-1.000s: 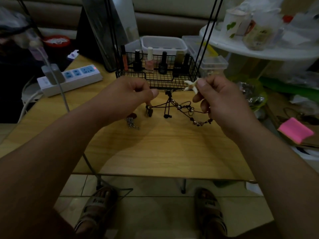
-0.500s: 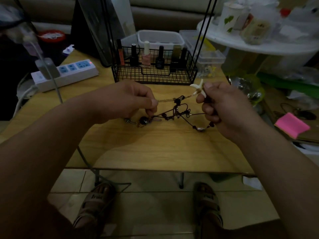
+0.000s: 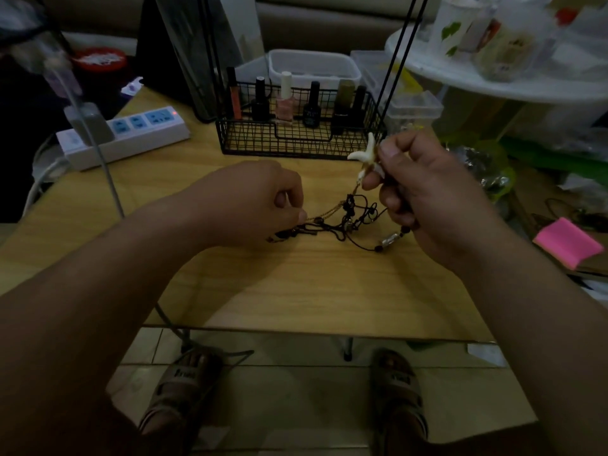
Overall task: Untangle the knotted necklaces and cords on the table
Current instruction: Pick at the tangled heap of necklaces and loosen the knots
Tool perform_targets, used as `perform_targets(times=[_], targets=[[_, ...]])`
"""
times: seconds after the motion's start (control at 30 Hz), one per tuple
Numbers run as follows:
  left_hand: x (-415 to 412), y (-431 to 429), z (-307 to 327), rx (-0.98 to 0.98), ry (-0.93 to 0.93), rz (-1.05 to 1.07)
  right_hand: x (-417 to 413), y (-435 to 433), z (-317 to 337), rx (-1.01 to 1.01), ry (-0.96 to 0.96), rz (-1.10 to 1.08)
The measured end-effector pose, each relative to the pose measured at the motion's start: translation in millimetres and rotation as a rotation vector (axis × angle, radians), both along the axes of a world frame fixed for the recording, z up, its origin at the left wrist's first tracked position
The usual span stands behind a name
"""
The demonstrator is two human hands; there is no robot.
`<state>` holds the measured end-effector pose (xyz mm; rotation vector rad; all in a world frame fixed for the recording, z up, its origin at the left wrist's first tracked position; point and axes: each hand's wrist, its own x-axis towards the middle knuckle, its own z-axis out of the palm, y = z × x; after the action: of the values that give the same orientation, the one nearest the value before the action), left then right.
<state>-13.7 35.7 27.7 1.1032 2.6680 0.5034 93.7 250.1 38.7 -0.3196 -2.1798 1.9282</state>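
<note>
Step in hand: pulling the knot apart, mid-task, nothing freed yet. Left hand (image 3: 250,202) is curled, fingers pinching a thin gold-toned chain (image 3: 324,214) at its low end. Right hand (image 3: 427,199) is raised a little higher, thumb and forefinger pinching a white pendant (image 3: 365,154); its other fingers are curled in, and whether they also trap a cord cannot be told.

The tangle (image 3: 357,213) sits between the two hands over the middle of the counter (image 3: 296,291). Its lower loops look to rest on the wood, upper strands lifted toward the pendant.

Next move, as a judgement: keep the chain taut, find the loop where the dark cord crosses it, and feed the pendant end back through. That needs a fine pinch and a light pull, since a hard pull likely tightens the knot.

Materials: the chain is fine metal links, slippery. The cord is thin, dark and limp, strung with small dark beads and one silvery barrel bead (image 3: 390,240). The pendant is hard, glossy and pronged, like claws or a starfish. The counter is smooth pale wood-grain laminate. A black wire basket (image 3: 296,143) stands behind.
</note>
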Motion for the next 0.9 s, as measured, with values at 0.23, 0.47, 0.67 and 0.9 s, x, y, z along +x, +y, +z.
perform_targets(times=[0.23, 0.47, 0.67, 0.9], targets=[[5.9, 17.9, -2.1, 0.294, -0.084, -0.107, -8.5, -7.8, -1.5, 0.017, -0.009, 0.091], [8.3, 26.0, -1.7, 0.399, -0.29, -0.098, -16.8, -7.0, -9.3, -0.062, -0.061, 0.038], [6.3, 22.9, -6.3, 0.4, -0.289, 0.03, -24.1, -11.0, -14.4, -0.002, -0.184, -0.109], [-0.4, 21.3, -14.0, 0.487, -0.339, 0.183, -7.8, -20.9, -16.7, 0.642, -0.061, -0.219]])
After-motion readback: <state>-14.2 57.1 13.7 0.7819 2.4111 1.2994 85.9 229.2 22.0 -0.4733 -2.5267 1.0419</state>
